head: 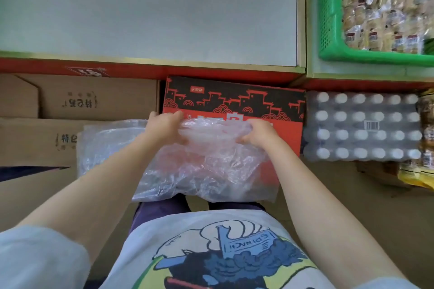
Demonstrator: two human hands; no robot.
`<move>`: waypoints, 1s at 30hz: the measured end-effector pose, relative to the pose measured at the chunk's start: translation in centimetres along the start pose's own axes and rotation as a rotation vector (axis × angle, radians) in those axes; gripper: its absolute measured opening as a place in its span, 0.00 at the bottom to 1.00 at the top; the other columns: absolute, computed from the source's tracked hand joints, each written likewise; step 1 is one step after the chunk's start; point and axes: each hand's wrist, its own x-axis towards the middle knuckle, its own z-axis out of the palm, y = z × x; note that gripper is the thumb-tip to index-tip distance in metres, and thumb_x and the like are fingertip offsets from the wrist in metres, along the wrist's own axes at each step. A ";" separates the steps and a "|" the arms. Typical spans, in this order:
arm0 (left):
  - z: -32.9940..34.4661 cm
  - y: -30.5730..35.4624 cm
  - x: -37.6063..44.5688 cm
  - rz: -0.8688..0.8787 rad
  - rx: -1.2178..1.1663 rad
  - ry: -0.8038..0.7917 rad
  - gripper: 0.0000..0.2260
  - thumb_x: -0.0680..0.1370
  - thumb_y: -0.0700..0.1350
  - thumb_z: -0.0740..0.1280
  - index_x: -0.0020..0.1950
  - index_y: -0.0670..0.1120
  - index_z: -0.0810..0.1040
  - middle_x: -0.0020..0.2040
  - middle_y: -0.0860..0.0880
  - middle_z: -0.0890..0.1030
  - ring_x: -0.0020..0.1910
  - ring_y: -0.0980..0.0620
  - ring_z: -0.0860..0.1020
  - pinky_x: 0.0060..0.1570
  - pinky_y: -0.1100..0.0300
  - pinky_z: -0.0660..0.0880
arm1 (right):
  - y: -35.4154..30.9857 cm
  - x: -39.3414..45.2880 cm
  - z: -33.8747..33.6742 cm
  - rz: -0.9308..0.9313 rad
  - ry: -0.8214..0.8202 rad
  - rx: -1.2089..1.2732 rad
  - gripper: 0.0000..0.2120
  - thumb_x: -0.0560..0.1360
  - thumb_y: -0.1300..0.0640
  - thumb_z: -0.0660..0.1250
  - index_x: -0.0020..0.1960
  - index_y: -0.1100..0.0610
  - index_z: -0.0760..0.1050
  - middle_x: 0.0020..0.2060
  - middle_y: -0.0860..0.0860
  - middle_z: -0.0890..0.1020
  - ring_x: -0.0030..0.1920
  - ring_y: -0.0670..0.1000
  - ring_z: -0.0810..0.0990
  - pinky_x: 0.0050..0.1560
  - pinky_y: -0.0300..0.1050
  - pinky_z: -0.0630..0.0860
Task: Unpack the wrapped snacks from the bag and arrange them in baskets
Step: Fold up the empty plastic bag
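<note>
Both your left hand (164, 128) and right hand (259, 134) clutch the crumpled clear bag (206, 166) just in front of the red box (234, 103), so gather it gently and check it looks empty before setting it aside, well short of the green basket (328, 19).

between your hands (164, 128) there's a clear, crinkly plastic bag (206, 171). just past your fingers sits a red box (232, 105) with a black band of red rooftops and wave swirls. right of your right hand (258, 134), white bottle caps (359, 124) in clear wrap. far up right, a bright green mesh basket (328, 19) of tan snacks. left of your left hand, plain brown cartons (94, 101).
</note>
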 end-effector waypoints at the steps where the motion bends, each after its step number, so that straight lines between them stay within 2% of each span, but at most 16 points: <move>1: -0.1 -0.1 -0.3 -0.015 0.012 -0.055 0.24 0.71 0.62 0.74 0.57 0.49 0.73 0.54 0.50 0.80 0.55 0.46 0.77 0.55 0.52 0.66 | 0.2 -0.4 -0.1 0.003 -0.013 0.010 0.25 0.71 0.49 0.78 0.62 0.58 0.77 0.59 0.55 0.81 0.60 0.58 0.79 0.57 0.50 0.75; 3: -1.5 0.0 -0.8 -0.060 -0.024 -0.130 0.18 0.72 0.59 0.74 0.49 0.47 0.76 0.49 0.49 0.80 0.49 0.46 0.78 0.47 0.56 0.71 | 0.4 -1.2 -1.1 -0.012 0.009 0.039 0.22 0.72 0.50 0.77 0.61 0.60 0.79 0.58 0.55 0.81 0.58 0.57 0.78 0.57 0.50 0.75; 5: -4.1 0.7 -1.6 -0.090 -0.062 -0.065 0.14 0.75 0.55 0.73 0.48 0.45 0.79 0.42 0.49 0.78 0.42 0.47 0.77 0.38 0.58 0.72 | -0.2 -2.3 -3.0 -0.064 0.123 0.110 0.16 0.73 0.50 0.75 0.56 0.57 0.78 0.52 0.50 0.78 0.53 0.53 0.75 0.50 0.47 0.72; 6: -5.8 1.1 -2.1 -0.094 -0.073 0.023 0.12 0.75 0.53 0.71 0.48 0.44 0.80 0.40 0.50 0.78 0.41 0.46 0.77 0.36 0.59 0.71 | -0.7 -2.9 -4.2 -0.103 0.208 0.175 0.11 0.74 0.53 0.74 0.53 0.54 0.76 0.48 0.48 0.76 0.50 0.52 0.73 0.46 0.46 0.69; 8: -8.8 1.8 -3.3 -0.037 -0.102 0.340 0.07 0.75 0.47 0.70 0.46 0.43 0.80 0.43 0.47 0.78 0.44 0.42 0.77 0.37 0.57 0.69 | -1.6 -4.5 -6.7 -0.221 0.429 0.289 0.05 0.76 0.60 0.69 0.47 0.54 0.73 0.42 0.48 0.76 0.45 0.52 0.73 0.40 0.46 0.65; 10: -11.1 2.1 -5.1 0.103 -0.168 0.784 0.02 0.71 0.38 0.71 0.42 0.41 0.81 0.45 0.44 0.78 0.44 0.40 0.77 0.34 0.54 0.70 | -2.1 -6.2 -8.4 -0.359 0.685 0.352 0.06 0.74 0.65 0.67 0.46 0.56 0.73 0.43 0.50 0.77 0.44 0.52 0.74 0.41 0.45 0.67; 12: -12.0 2.1 -6.7 0.258 -0.142 1.156 0.08 0.66 0.33 0.68 0.41 0.42 0.81 0.44 0.43 0.78 0.44 0.41 0.75 0.29 0.55 0.69 | -2.0 -7.8 -8.8 -0.473 0.905 0.329 0.10 0.72 0.69 0.68 0.50 0.59 0.74 0.46 0.52 0.78 0.46 0.52 0.75 0.45 0.44 0.72; 14: -10.8 2.3 -8.0 0.336 -0.092 1.266 0.13 0.63 0.30 0.66 0.43 0.42 0.81 0.45 0.43 0.78 0.46 0.44 0.71 0.33 0.54 0.68 | -1.3 -8.6 -7.6 -0.509 1.017 0.244 0.12 0.70 0.70 0.69 0.50 0.59 0.73 0.46 0.52 0.77 0.46 0.53 0.75 0.47 0.45 0.73; 16: -7.7 2.5 -8.4 0.290 -0.081 1.142 0.17 0.61 0.27 0.67 0.46 0.41 0.79 0.47 0.43 0.78 0.47 0.43 0.72 0.41 0.51 0.69 | -0.2 -8.6 -5.0 -0.468 0.993 0.162 0.13 0.68 0.69 0.71 0.48 0.58 0.73 0.45 0.52 0.77 0.46 0.54 0.75 0.48 0.46 0.70; 18: -4.0 2.6 -8.0 0.197 -0.072 0.817 0.20 0.62 0.27 0.70 0.50 0.42 0.78 0.51 0.43 0.77 0.51 0.40 0.75 0.47 0.48 0.70 | 1.1 -8.2 -2.1 -0.389 0.784 0.097 0.15 0.68 0.65 0.73 0.51 0.57 0.73 0.47 0.50 0.77 0.51 0.57 0.76 0.52 0.47 0.69; 20: -1.5 2.7 -7.5 0.110 -0.036 0.383 0.22 0.69 0.40 0.76 0.61 0.46 0.75 0.60 0.45 0.73 0.62 0.39 0.72 0.55 0.48 0.70 | 2.3 -8.0 0.5 -0.263 0.409 0.005 0.26 0.69 0.53 0.78 0.63 0.54 0.72 0.60 0.51 0.76 0.64 0.57 0.74 0.62 0.50 0.70; 22: -0.1 3.1 -6.8 0.069 0.033 0.054 0.36 0.67 0.59 0.78 0.70 0.51 0.69 0.67 0.47 0.69 0.68 0.43 0.69 0.61 0.49 0.70 | 3.7 -8.2 2.2 -0.147 0.105 0.114 0.38 0.68 0.43 0.79 0.72 0.51 0.66 0.71 0.50 0.70 0.71 0.54 0.68 0.68 0.51 0.67; 23: 0.4 3.5 -6.5 0.075 0.036 0.011 0.39 0.67 0.64 0.77 0.72 0.52 0.68 0.68 0.47 0.69 0.67 0.45 0.69 0.61 0.50 0.71 | 4.1 -8.3 2.6 -0.120 0.091 0.265 0.38 0.69 0.43 0.78 0.73 0.49 0.65 0.71 0.50 0.69 0.71 0.53 0.68 0.67 0.49 0.68; 24: 0.9 4.1 -6.2 0.086 -0.005 0.056 0.38 0.67 0.65 0.76 0.72 0.52 0.68 0.68 0.46 0.69 0.66 0.45 0.70 0.60 0.50 0.73 | 4.6 -8.4 2.9 -0.099 0.162 0.433 0.35 0.71 0.45 0.77 0.72 0.48 0.65 0.71 0.50 0.70 0.70 0.52 0.70 0.64 0.48 0.70; 27: 2.6 5.9 -5.1 0.024 -0.264 0.243 0.34 0.72 0.60 0.75 0.74 0.52 0.67 0.73 0.43 0.64 0.69 0.42 0.67 0.61 0.47 0.73 | 5.1 -7.9 2.9 0.040 0.393 0.814 0.32 0.74 0.50 0.75 0.71 0.50 0.62 0.63 0.52 0.75 0.61 0.53 0.76 0.53 0.45 0.74; 30: 4.1 6.4 -4.2 -0.022 -0.354 0.187 0.37 0.73 0.58 0.74 0.77 0.57 0.60 0.79 0.41 0.54 0.75 0.38 0.58 0.70 0.42 0.67 | 4.7 -6.7 3.2 0.077 0.356 0.820 0.29 0.74 0.51 0.75 0.70 0.53 0.65 0.57 0.49 0.76 0.55 0.51 0.77 0.52 0.45 0.74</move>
